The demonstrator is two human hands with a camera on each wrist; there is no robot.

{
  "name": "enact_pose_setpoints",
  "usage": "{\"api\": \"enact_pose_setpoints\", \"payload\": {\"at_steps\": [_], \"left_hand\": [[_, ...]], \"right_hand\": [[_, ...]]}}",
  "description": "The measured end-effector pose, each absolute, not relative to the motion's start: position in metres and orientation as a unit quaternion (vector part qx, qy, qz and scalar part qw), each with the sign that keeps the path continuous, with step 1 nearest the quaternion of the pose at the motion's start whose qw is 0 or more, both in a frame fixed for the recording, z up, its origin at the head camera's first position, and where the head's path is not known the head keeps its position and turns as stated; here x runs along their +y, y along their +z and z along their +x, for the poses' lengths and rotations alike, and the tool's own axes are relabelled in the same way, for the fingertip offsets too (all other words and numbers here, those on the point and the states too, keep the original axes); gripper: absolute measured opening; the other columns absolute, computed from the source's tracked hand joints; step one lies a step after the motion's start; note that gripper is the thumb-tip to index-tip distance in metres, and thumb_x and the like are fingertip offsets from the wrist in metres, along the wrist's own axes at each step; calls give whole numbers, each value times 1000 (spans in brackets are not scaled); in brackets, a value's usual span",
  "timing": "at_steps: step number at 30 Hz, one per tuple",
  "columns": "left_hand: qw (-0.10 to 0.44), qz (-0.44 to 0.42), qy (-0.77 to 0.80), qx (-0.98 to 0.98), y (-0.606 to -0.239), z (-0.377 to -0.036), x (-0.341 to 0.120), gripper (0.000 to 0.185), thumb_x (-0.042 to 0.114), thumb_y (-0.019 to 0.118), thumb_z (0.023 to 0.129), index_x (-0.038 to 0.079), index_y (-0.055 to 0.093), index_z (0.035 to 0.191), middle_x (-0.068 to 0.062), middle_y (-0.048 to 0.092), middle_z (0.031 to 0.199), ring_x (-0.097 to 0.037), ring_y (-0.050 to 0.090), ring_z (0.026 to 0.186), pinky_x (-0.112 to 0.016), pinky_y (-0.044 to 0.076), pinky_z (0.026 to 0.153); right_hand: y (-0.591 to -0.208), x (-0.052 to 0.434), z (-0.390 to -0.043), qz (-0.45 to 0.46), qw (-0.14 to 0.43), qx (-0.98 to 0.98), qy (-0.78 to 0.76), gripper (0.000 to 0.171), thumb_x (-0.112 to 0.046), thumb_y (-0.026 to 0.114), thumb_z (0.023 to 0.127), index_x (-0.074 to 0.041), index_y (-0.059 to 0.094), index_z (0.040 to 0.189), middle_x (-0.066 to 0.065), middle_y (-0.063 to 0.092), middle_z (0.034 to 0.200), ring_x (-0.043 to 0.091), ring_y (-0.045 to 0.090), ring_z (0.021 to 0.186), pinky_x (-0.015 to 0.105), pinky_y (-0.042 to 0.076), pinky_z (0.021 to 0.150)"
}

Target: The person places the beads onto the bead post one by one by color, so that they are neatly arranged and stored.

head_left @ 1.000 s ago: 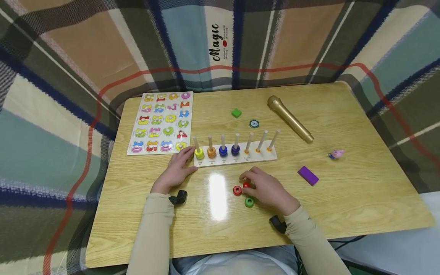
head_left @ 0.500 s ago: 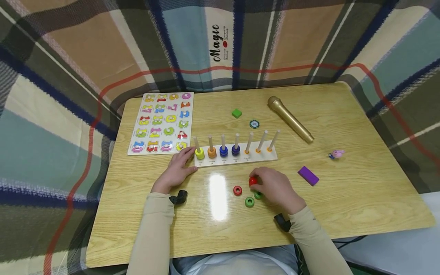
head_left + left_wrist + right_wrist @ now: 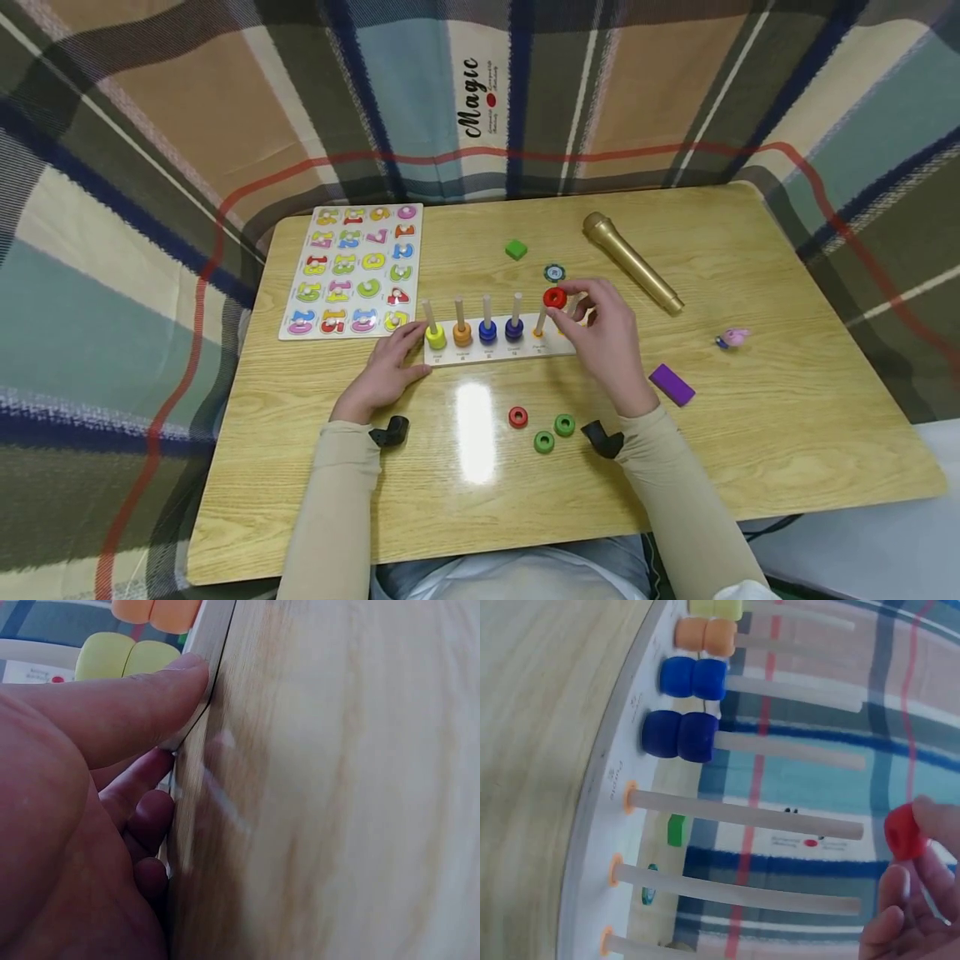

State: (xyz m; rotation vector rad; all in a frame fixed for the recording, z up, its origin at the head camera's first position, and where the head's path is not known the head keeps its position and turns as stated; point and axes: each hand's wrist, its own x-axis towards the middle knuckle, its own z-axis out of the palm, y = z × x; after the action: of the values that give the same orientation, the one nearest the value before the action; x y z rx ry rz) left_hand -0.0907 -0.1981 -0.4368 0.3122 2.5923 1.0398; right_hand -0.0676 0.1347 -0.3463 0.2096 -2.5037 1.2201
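My right hand (image 3: 604,337) pinches a red ring (image 3: 555,298) between thumb and fingers, close to the tip of the first bare peg (image 3: 750,814) right of the dark-blue rings. My left hand (image 3: 384,373) grips the left end of the white peg board (image 3: 472,357), thumb (image 3: 150,705) along the near edge and fingers curled at the end. On its pegs sit yellow rings (image 3: 435,336), orange rings (image 3: 461,333), blue rings (image 3: 487,331) and dark-blue rings (image 3: 513,328), stacked in pairs in the right wrist view. The three pegs at the right bear no rings.
Near the person lie a red ring (image 3: 518,417) and two green rings (image 3: 554,434). A number puzzle board (image 3: 352,271) is at the back left. Behind the pegs are a green block (image 3: 516,248), a round chip (image 3: 554,272) and a gold microphone (image 3: 633,262). A purple block (image 3: 672,384) and small figurine (image 3: 732,337) lie right.
My right hand has picked up a red ring from the loose rings and carried it up and forward to the bare pegs. My left hand stays at the board's end.
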Motion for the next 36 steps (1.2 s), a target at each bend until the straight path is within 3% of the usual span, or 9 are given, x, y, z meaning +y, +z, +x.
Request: {"api": "enact_pose_setpoints", "payload": {"at_steps": [8,15,22,25,28,31,33,36], "left_hand": [[167,114,367,908,-438,-91,-197,72,24,63,101,21,27,163,-3,22,170,-38,19,152,-64,15,123],[165,114,367,908,-438,-91,-197,72,25,64,101,23,28,163,-2,22,170,-37,17,152,-64,14,123],[166,110,370,907,-438,-90,-198,72,24,64,101,23,27,163,-2,22,170,-36,16,153,-64,14,123],[165,110,369,908,-439,-90,-199,72,24,64,101,23,28,163,-2,22,170,-36,16,153,-64,14,123],[166,111,369,908,-439,-90,-199,72,25,63,101,23,27,163,-2,22,170,-36,16,153,-64,14,123],[167,108,370,908,-439,-90,-199,72,25,63,101,23,27,163,-1,22,170,-35,15,154,-64,14,124],[167,107,369,908,-438,-90,-199,72,26,63,101,23,27,163,-1,22,170,-35,15,154,-64,14,124],[166,107,369,908,-437,-90,-200,72,26,63,101,23,27,163,-1,21,170,-36,15,154,-64,14,124]], "right_hand": [[-351,131,-79,41,168,-894,413,31,-15,79,90,-7,71,119,11,68,96,23,62,76,28,37,63],[-355,132,-80,43,177,-893,411,34,-15,78,91,-5,70,123,12,69,105,25,64,79,28,41,63],[-355,134,-78,58,199,-891,403,28,-12,76,92,-5,72,118,13,70,110,25,64,78,23,42,64],[-356,134,-71,102,201,-897,380,23,-10,75,91,-4,73,114,13,71,107,26,64,77,27,44,64],[-362,133,-59,181,150,-919,316,21,-14,76,91,-7,74,111,10,73,107,23,66,78,31,51,64],[-375,129,-44,268,39,-931,243,25,-24,76,92,-12,74,115,5,74,111,18,69,86,33,57,70],[-384,125,-36,302,-37,-930,205,32,-33,76,92,-18,74,121,1,72,114,14,68,90,33,57,74],[-394,118,-26,320,-98,-927,169,39,-39,78,90,-23,73,125,-3,70,109,10,63,86,31,54,73]]}}
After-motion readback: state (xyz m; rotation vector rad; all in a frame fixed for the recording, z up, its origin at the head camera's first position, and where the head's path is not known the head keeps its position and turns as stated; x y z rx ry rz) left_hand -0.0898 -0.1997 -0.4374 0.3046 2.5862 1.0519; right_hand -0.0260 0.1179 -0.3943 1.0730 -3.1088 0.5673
